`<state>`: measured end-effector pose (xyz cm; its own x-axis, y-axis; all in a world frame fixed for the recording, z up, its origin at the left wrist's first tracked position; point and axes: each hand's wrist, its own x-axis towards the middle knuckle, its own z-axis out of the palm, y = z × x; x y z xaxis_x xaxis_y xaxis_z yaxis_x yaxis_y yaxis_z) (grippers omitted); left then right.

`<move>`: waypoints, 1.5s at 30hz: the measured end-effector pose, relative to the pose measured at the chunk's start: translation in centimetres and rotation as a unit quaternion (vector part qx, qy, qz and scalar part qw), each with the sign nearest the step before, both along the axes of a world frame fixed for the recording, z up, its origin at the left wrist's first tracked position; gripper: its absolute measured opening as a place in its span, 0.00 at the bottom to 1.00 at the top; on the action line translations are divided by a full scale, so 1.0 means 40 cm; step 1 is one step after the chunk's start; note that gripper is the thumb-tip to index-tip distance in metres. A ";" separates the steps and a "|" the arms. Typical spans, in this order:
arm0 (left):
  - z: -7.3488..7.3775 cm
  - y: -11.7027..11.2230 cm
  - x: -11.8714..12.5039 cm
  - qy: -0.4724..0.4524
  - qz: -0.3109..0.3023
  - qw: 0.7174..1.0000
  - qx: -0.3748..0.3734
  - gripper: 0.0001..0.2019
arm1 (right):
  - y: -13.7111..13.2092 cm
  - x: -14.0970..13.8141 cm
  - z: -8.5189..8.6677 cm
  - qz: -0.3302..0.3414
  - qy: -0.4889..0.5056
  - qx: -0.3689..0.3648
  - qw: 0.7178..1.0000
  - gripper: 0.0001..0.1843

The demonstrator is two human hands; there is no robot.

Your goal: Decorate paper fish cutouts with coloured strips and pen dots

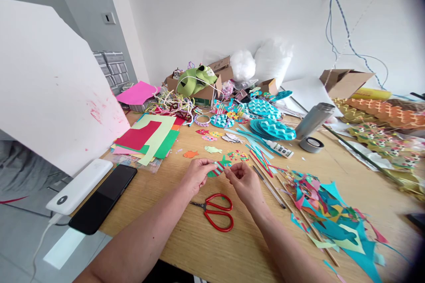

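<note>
My left hand (198, 172) pinches a small green paper fish with red stripes (218, 168) just above the wooden table (229, 247). My right hand (241, 178) is closed in a pinch at the fish's right end, fingertips touching it. Red-handled scissors (215, 212) lie shut on the table right below both hands. Beyond the hands lie small cut-out paper fish: an orange one (190, 154), a light green one (212, 149) and others further back.
Coloured paper sheets (149, 138) are stacked at left, beside a black phone (102, 199) and a white power bank (79, 185). Paper scraps (332, 216) pile at right. Blue wavy discs (275, 129), a glue bottle (280, 148), a steel flask (314, 119) and cardboard boxes (199, 86) stand behind.
</note>
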<state>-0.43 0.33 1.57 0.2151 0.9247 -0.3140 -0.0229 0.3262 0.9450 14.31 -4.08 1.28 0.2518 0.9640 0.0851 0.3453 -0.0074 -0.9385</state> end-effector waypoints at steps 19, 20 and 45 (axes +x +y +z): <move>0.013 -0.017 0.000 -0.006 -0.077 0.997 0.021 0.13 | 0.008 0.008 -0.007 0.069 0.136 -0.050 0.987 0.20; 0.014 -0.016 -0.002 -0.011 -0.082 0.996 0.018 0.14 | 0.008 0.008 -0.006 0.072 0.147 -0.051 0.985 0.20; 0.018 -0.012 0.004 0.035 -0.056 0.998 0.024 0.10 | 0.003 0.002 -0.001 0.095 0.114 -0.056 0.987 0.23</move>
